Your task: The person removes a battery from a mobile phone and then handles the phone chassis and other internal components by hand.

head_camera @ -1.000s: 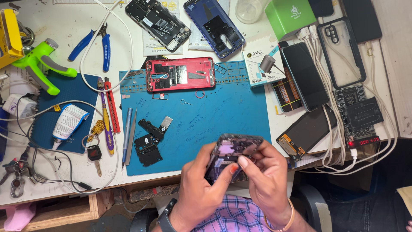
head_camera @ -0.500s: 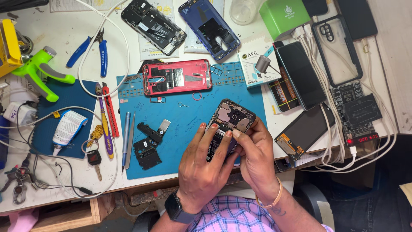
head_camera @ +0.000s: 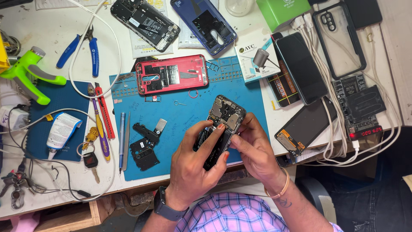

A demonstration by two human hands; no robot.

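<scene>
Opened phone [head_camera: 221,124], frame centre: lower half hidden under my fingers. My left hand [head_camera: 193,165] grips it from below; my right hand [head_camera: 253,148] pinches its right edge.

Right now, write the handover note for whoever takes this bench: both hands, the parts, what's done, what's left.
Left hand: grips the opened phone from below, over the blue mat.
Right hand: fingers pinch its right edge.
Parts: black covers and tweezers lie left on the mat, red frame above.
Done: back is off, board exposed.
Left: the phone is unassembled and its covers are off.
</scene>
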